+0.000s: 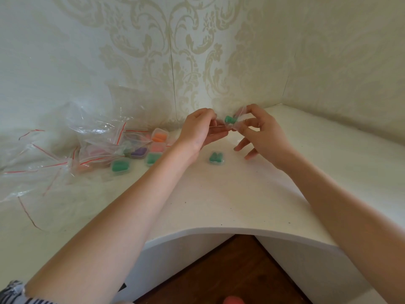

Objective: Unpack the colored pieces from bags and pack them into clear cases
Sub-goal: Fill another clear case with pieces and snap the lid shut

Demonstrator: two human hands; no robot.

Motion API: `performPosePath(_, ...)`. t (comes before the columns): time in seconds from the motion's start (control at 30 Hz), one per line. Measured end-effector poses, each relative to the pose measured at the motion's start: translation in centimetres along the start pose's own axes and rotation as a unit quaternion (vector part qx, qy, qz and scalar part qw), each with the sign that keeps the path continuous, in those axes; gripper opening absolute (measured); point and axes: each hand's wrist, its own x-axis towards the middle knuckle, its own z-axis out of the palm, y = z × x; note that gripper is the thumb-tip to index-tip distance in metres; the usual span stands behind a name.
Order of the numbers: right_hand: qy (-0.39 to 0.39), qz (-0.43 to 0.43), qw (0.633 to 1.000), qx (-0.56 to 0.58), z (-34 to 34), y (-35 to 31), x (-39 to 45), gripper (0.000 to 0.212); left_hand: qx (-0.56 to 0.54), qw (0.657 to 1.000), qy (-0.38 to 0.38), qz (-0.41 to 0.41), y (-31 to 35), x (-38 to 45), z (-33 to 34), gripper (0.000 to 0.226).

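Both hands pinching 1 small clear bag (235, 122) above the white bench (230, 194), left hand (198, 129) and right hand (259, 132) gripping its sides, green piece (229, 119) sitting inside, clear case (216, 158) of green pieces lying just below, more filled cases (140, 153) and empty bags (54, 154) piling at left.

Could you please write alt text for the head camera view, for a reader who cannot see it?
Both hands, left and right, pinch a small clear bag holding a green piece above a white counter. One green-filled clear case lies below; more filled cases and empty bags sit left.
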Motion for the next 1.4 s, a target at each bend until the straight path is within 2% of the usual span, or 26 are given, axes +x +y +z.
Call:
performPosePath(0.1,0.012,-0.015,1.000,-0.025,0.18,0.07,-0.03,0.030,0.010,1.000,-0.009,0.003,-0.02,-0.20,0.13,0.024)
performPosePath(0.23,0.025,-0.011,0.998,-0.049,0.26,0.27,0.20,0.012,0.053,0.998,-0.014,0.007,-0.30,-0.35,0.46,0.022)
performPosePath(0.53,0.039,-0.028,0.990,-0.131,-0.26,0.84,0.61,0.007,0.041,0.999,-0.014,0.002,-0.41,-0.08,0.28,0.022)
performPosePath(0.7,0.045,-0.047,0.985,-0.161,-0.25,0.74,0.65,0.004,0.010,1.000,0.019,-0.018,-0.50,0.12,0.09,0.018)
performPosePath(1.03,0.047,-0.036,0.996,-0.062,0.10,0.32,0.59,0.024,0.033,0.996,0.077,-0.024,-0.28,0.27,-0.30,0.017)
performPosePath(1.2,0.067,-0.049,0.994,-0.065,-0.08,0.53,0.48,0.025,-0.007,0.998,0.055,-0.044,-0.25,0.31,-0.17,0.016)
performPosePath(1.3,0.048,-0.058,0.996,-0.048,-0.18,0.42,0.40,0.018,-0.065,0.995,0.023,-0.070,0.05,0.18,-0.13,0.020)
performPosePath(1.4,0.015,-0.037,0.998,-0.048,-0.10,0.46,0.43,0.033,-0.113,0.989,-0.008,-0.091,0.08,0.00,-0.11,0.025)
